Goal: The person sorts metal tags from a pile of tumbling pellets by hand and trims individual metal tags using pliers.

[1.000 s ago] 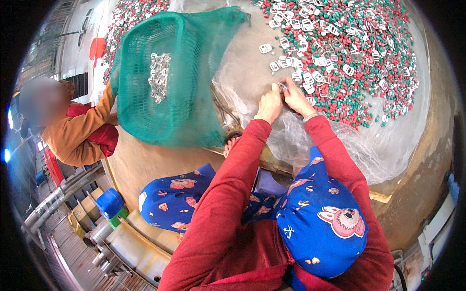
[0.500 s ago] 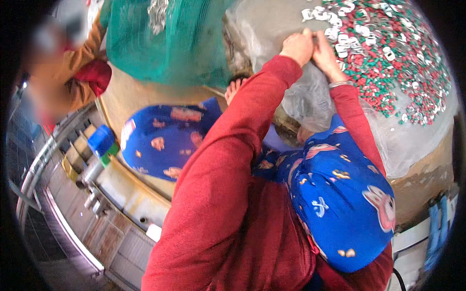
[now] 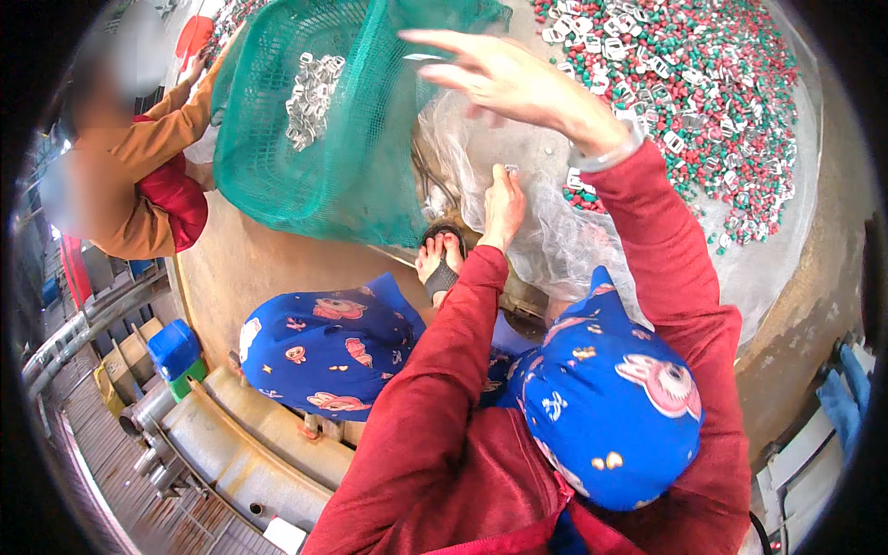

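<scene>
My right hand (image 3: pixel 513 81) reaches leftward over the edge of a green mesh-lined basket (image 3: pixel 254 190), fingers spread. A blurred small silver piece (image 3: pixel 424 57) shows between its fingertips; whether it touches them I cannot tell. My left hand (image 3: pixel 502 211) is pinched around a small silver metal buckle (image 3: pixel 511 170), above a crumpled clear plastic sheet (image 3: pixel 564 250). Inside the basket lies a heap of silver metal buckles (image 3: pixel 314 97). To the right, a wide pile of red and green pellets (image 3: pixel 712 102) has silver buckles mixed through it.
At the left a co-worker in orange-brown sleeves (image 3: pixel 171 120) reaches toward a red round thing (image 3: pixel 192 37). My sandalled foot (image 3: pixel 439 259) is beside the basket. Blue patterned cloth (image 3: pixel 324 347) covers my legs. A blue container (image 3: pixel 174 347) and metal pipes (image 3: pixel 153 416) are at lower left.
My hands were together at the pile's edge and are now apart. The right hand has swung left to the basket with fingers spread; the left has come nearer. The view has shifted.
</scene>
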Motion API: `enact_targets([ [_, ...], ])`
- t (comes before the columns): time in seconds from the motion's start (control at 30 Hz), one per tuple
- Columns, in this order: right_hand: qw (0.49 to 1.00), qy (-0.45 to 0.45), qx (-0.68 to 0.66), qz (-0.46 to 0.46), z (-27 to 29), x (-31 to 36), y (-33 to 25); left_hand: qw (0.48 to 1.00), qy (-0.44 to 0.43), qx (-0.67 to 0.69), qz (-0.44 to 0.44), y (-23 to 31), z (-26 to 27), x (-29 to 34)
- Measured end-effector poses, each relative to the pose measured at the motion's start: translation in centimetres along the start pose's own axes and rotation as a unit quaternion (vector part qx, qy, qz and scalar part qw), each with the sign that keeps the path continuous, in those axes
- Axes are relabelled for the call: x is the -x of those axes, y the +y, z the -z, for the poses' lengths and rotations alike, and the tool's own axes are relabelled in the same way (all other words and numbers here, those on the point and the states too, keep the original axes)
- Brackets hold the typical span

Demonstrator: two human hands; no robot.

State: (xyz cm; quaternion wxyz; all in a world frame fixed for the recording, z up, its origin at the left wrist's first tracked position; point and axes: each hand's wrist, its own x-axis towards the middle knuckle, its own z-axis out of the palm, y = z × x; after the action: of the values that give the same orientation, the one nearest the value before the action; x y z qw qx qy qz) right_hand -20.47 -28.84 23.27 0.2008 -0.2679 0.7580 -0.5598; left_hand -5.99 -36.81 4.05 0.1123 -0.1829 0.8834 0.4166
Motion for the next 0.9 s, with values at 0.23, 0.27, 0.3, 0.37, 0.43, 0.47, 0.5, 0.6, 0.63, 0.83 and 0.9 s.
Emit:
enact_targets([
  [0.23, 0.942, 0.039, 0.332, 0.042, 3.6, -4.0, 8.9, 0.982, -0.002, 0.182, 0.043, -0.5, 0.9, -1.4],
  [0.27, 0.959, 0.048, 0.278, 0.034, 3.0, -1.7, 14.7, 0.981, -0.004, 0.193, 0.036, 0.2, 1.0, -1.4],
  [0.3, 0.897, -0.068, 0.411, -0.148, 1.4, -0.9, 15.9, 0.971, -0.019, 0.229, 0.059, 0.3, 1.9, -1.4],
  [0.37, 0.9, 0.078, 0.416, -0.103, -1.1, 3.1, 21.3, 0.955, -0.055, 0.281, 0.08, 1.4, 2.5, -1.7],
  [0.43, 0.89, 0.115, 0.432, -0.092, -2.9, 3.9, 21.2, 0.951, -0.042, 0.299, 0.065, 1.4, 3.2, -2.3],
  [0.47, 0.898, 0.111, 0.411, -0.111, -3.1, 4.2, 20.8, 0.946, -0.038, 0.318, 0.051, 1.6, 3.4, -2.4],
  [0.5, 0.899, 0.108, 0.408, -0.115, -3.2, 4.3, 20.6, 0.946, -0.041, 0.316, 0.055, 2.0, 3.6, -2.8],
  [0.6, 0.911, 0.139, 0.379, -0.08, -3.0, 5.6, 19.9, 0.958, -0.093, 0.263, 0.062, 3.5, 3.9, -4.1],
  [0.63, 0.952, 0.169, 0.204, -0.153, -3.3, 5.7, 18.8, 0.986, -0.057, 0.156, -0.023, 3.7, 3.6, -4.6],
  [0.83, 0.926, 0.173, -0.136, -0.306, -5.2, 9.3, 18.5, 0.986, -0.116, 0.034, -0.115, 2.5, 1.4, -4.8],
  [0.9, 0.929, 0.161, -0.133, -0.307, -5.9, 9.8, 18.1, 0.986, -0.141, 0.015, -0.092, 2.1, 0.6, -4.2],
])
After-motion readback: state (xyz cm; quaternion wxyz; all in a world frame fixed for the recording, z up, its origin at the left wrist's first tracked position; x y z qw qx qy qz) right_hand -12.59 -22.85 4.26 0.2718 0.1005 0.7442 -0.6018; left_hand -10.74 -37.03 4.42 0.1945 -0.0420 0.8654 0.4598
